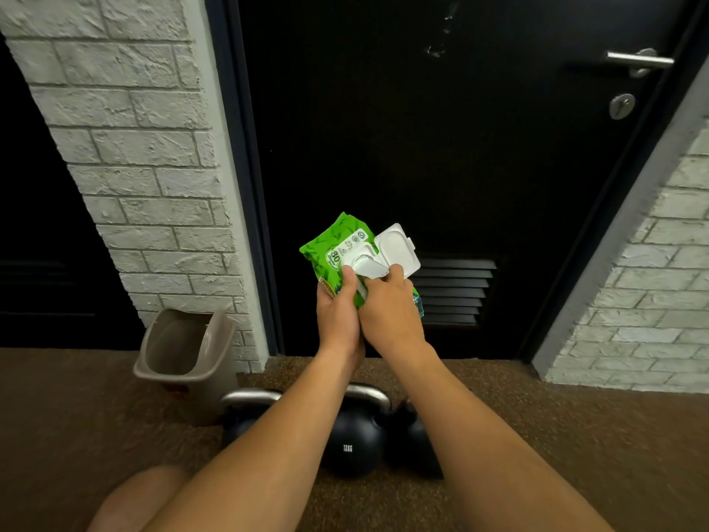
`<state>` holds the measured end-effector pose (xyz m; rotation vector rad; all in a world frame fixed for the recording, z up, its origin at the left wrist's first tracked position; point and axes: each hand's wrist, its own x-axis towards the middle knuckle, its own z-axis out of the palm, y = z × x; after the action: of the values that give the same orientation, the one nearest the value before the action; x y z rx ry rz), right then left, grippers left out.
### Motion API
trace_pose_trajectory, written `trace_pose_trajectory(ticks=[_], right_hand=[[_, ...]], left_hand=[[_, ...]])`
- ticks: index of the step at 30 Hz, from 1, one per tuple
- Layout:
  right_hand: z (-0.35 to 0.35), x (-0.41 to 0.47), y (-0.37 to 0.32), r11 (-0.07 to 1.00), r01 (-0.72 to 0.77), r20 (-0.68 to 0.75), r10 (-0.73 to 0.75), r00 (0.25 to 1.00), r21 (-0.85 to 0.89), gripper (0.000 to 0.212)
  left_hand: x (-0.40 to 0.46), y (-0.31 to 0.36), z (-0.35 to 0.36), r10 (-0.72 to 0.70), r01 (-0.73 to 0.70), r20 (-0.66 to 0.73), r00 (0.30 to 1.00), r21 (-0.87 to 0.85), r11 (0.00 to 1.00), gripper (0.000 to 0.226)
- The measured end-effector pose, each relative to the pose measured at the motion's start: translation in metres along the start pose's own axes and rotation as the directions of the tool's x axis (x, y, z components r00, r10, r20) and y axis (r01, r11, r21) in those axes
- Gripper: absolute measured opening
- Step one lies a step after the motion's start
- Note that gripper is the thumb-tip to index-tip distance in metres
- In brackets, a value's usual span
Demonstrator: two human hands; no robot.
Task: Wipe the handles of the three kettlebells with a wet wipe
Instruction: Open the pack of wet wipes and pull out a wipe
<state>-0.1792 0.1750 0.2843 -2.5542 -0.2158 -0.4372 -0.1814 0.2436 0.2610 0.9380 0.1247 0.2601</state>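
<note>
Nearest the camera a bare knee [126, 501] shows at the lower left, and both forearms reach forward from the bottom edge over a brown carpeted floor [575, 435]. Under the forearms three black kettlebells stand in a row on the floor: the left kettlebell [239, 420] with its steel handle partly hidden by the left arm, the middle kettlebell [353, 443] marked 12KG, and the right kettlebell [412, 443], mostly covered by the right arm. All three lie well below and nearer than the hands, untouched. Just left of them stands a beige bin [184, 359] with its flap open. Farther out, raised above the floor, the left hand [337, 312] is closed around the lower end of a green pack of wet wipes [333, 243], thumb pressed on its front. The right hand [391, 312] touches the left and pinches a white wipe [370, 267] at the pack's opening, beside the raised white lid [397, 247]. Behind stands a black door [441, 128] with a louvred vent [452, 289] and a metal door handle [638, 60], flanked by white brick walls [134, 147].
</note>
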Motion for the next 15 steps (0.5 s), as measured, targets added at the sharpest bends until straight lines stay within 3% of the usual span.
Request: trace_pose_trajectory(ticks=[7,15], right_hand=[[-0.008,0.008,0.001,0.994,-0.051,-0.024,0.054,0.998,0.098,0.037],[-0.011,0.018,0.009,0.975,-0.074,-0.063,0.089,0.994,0.21,0.023]], left_hand=[[0.002,-0.006,0.006,0.072,-0.074,0.016,0.997,0.09,0.993,0.031],[0.004,-0.018,0.001,0.006,-0.003,-0.047,0.999,0.067,0.998,0.036]])
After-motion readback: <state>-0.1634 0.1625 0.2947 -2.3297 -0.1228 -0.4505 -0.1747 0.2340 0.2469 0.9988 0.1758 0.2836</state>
